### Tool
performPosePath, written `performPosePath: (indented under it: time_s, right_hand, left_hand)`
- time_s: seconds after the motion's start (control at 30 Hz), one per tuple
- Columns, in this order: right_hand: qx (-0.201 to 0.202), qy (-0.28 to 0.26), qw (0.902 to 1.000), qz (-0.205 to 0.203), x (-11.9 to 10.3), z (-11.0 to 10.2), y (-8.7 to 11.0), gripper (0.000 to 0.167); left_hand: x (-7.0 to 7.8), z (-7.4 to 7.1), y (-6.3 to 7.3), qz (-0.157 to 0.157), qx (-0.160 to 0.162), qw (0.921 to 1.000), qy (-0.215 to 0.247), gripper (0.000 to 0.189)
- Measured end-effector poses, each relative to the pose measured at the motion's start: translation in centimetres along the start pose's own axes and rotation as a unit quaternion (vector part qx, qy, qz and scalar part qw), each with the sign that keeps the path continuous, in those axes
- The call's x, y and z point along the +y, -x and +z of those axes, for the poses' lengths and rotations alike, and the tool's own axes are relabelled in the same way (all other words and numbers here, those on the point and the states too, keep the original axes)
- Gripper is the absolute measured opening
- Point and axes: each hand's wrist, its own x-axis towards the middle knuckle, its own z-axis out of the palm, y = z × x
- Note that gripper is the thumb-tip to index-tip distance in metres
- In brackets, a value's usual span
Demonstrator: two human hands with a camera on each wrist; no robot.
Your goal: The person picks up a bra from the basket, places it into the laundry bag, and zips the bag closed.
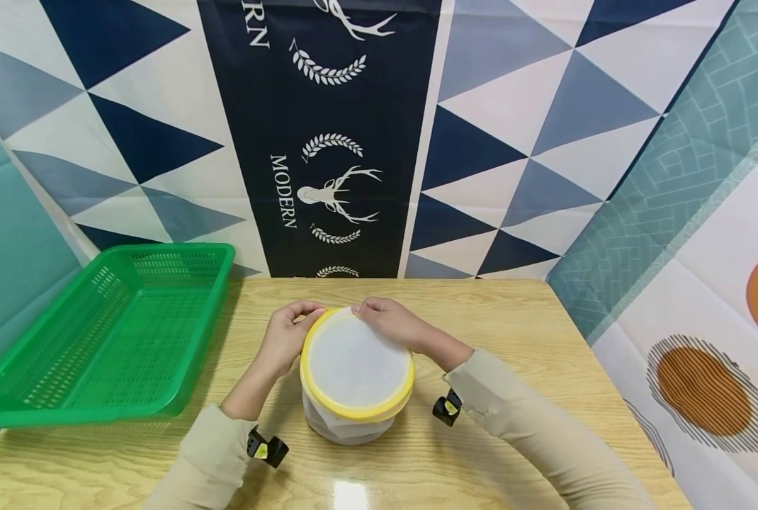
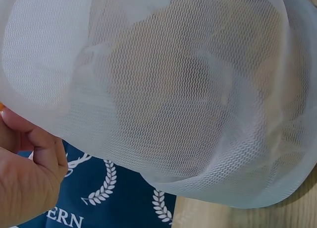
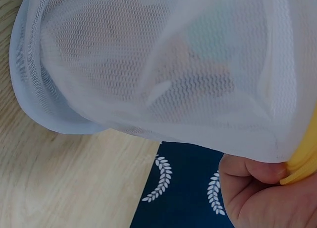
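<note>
A round white mesh laundry bag [image 1: 360, 365] with a yellow rim [image 1: 310, 379] stands on the table, its flat lid facing up. My left hand [image 1: 285, 338] pinches the rim at the far left side, thumb on top and fingers curled beneath. At the far edge, my right hand [image 1: 392, 324] grips the rim between thumb and bent fingers. The right wrist view shows a yellow edge strip [image 3: 303, 161] held in those fingers. Through the mesh side [image 2: 163, 99] in the left wrist view, darker and tan shapes show faintly; what they are cannot be made out.
A green plastic basket [image 1: 190, 354] with perforated sides sits at the left of the wooden table [image 1: 494, 425]. Patterned cloth [image 1: 328, 142] hangs behind the table's far edge, and more cloth lines both sides. Each wrist carries a small black camera [image 1: 267, 450].
</note>
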Motion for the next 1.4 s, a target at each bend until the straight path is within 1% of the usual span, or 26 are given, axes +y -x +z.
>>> performPosePath:
  time_s: [0.13, 0.4, 0.57, 0.8, 1.2, 1.4]
  right_hand:
    - [0.003, -0.003, 1.0, 0.003, -0.4, -0.2, 0.3, 0.035]
    - [0.009, 0.004, 0.9999, -0.006, -1.0, -0.4, 0.8, 0.034]
    - [0.008, 0.006, 0.9999, 0.001, -1.4, -0.6, 1.0, 0.035]
    - [0.012, 0.011, 0.9998, 0.009, -1.8, -0.8, 1.3, 0.034]
    - [0.023, 0.018, 0.9994, 0.018, -1.9, -0.7, 1.6, 0.035]
    - [0.028, 0.019, 0.9994, 0.01, -1.9, -0.7, 1.7, 0.035]
  left_hand:
    - [0.4, 0.0, 0.1, 0.0, -0.004, 1.0, -0.005, 0.023]
    - [1.2, 0.0, 0.4, 0.004, -0.009, 0.9998, -0.02, 0.024]
    - [1.6, -0.1, 0.5, 0.004, -0.013, 0.9997, -0.021, 0.024]
    - [2.0, -0.2, 0.5, 0.016, -0.017, 0.9992, -0.033, 0.024]
    - [2.2, 0.0, 0.6, 0.017, -0.003, 0.9987, -0.048, 0.023]
    - [2.2, 0.0, 0.6, 0.013, 0.005, 0.9982, -0.058, 0.023]
